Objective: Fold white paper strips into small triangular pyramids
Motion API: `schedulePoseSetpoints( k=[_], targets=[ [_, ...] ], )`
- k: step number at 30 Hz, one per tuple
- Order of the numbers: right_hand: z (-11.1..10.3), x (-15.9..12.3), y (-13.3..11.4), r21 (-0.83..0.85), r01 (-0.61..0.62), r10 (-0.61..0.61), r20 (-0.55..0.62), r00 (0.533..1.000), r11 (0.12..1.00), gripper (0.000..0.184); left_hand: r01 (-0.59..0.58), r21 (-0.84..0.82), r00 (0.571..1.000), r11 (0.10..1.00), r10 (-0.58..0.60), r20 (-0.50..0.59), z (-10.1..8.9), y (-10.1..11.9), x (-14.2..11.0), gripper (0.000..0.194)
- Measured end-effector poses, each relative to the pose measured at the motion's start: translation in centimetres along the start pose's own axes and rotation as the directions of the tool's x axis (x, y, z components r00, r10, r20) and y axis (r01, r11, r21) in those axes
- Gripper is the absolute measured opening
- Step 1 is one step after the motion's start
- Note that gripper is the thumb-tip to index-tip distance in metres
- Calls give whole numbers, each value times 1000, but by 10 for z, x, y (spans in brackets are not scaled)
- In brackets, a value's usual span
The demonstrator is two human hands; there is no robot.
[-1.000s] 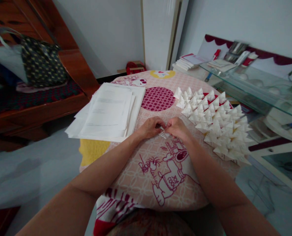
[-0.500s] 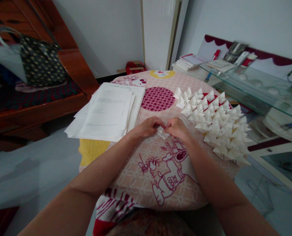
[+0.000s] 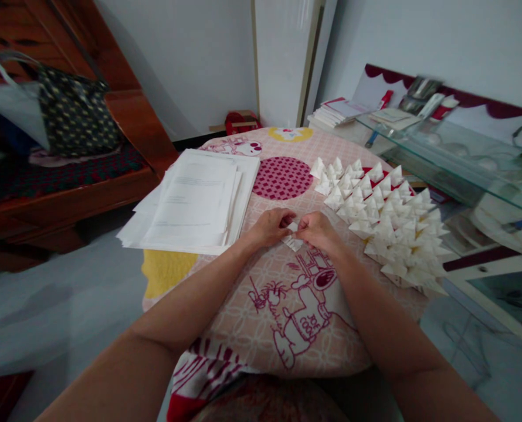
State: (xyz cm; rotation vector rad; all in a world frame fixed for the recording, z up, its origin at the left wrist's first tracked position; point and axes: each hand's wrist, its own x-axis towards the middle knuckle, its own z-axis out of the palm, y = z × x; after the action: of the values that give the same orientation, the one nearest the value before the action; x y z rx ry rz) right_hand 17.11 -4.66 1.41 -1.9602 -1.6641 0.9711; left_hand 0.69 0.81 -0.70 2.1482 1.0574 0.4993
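Between my two hands, at the middle of the table, is a small folded piece of white printed paper point(image 3: 292, 241). The fingers of my left hand point(image 3: 273, 227) are closed on its left side. My right hand point(image 3: 317, 230) pinches its right side, close to the left fingertips. Part of the folded paper is hidden by the fingers. To the right stand many pointed white folded paper pieces point(image 3: 384, 217), grouped in rows. On the left lies a stack of printed paper sheets point(image 3: 190, 199).
A pink patterned cloth point(image 3: 252, 305) covers the round table. Beyond its right side is a glass shelf point(image 3: 454, 155) with small items. A wooden bench point(image 3: 129, 140) with a dotted bag point(image 3: 76, 108) stands at the left.
My fingers have shifted slightly on the folded paper, and more of it shows between my hands. The stack and the rows of folded pieces stay where they were.
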Motion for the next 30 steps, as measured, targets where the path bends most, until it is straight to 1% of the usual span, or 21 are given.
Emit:
schedulePoseSetpoints(
  k=[2, 4, 5, 8, 9, 11, 13, 15, 17, 19, 23, 26, 30],
  targets=[
    [1, 0, 1, 17, 21, -21, -3, 1000, 1000, 23, 19, -2, 999, 1000, -19, 25, -1, 2, 3, 47],
    [1, -1, 1, 49, 33, -33, -1, 999, 998, 22, 24, -37, 998, 999, -22, 54, -3, 2, 5, 43],
    [0, -2, 1, 65, 32, -32, -1, 999, 997, 21, 27, -54, 998, 998, -23, 61, -5, 2, 5, 37],
    [-2, -2, 3, 122, 24, -26, 20, 999, 992, 21, 37, -74, 997, 997, -33, 63, -8, 2, 4, 12],
    [-4, -2, 5, 154, 22, -27, 30, 999, 988, 21, 41, -81, 997, 996, -36, 65, -8, 1, 3, 8],
    [-8, 2, 9, 240, 23, -29, 20, 999, 971, 20, 55, -138, 997, 989, -47, 64, -9, -1, 1, 17],
    [-13, 6, 14, 323, 34, -19, -47, 999, 946, 19, 81, -258, 996, 963, -67, 60, -9, -3, -2, 24],
    [-17, 10, 18, 383, 50, -3, -122, 993, 922, 21, 107, -394, 994, 913, -90, 62, -10, -2, -5, 28],
    [-19, 12, 20, 426, 76, -13, -150, 989, 902, 27, 129, -490, 992, 862, -111, 67, -12, 0, -8, 28],
    [-18, 12, 21, 464, 114, -59, -131, 990, 879, 34, 142, -534, 990, 834, -127, 63, -14, 5, -11, 26],
    [-13, 10, 18, 549, 158, -163, -40, 986, 821, 43, 143, -551, 989, 822, -132, 59, -17, 11, -13, 26],
    [-12, 7, 16, 598, 169, -202, -13, 979, 784, 44, 133, -574, 991, 808, -123, 56, -18, 11, -14, 25],
    [-12, 5, 15, 612, 205, -246, -18, 969, 764, 44, 119, -602, 993, 790, -110, 52, -18, 8, -15, 26]
  ],
)
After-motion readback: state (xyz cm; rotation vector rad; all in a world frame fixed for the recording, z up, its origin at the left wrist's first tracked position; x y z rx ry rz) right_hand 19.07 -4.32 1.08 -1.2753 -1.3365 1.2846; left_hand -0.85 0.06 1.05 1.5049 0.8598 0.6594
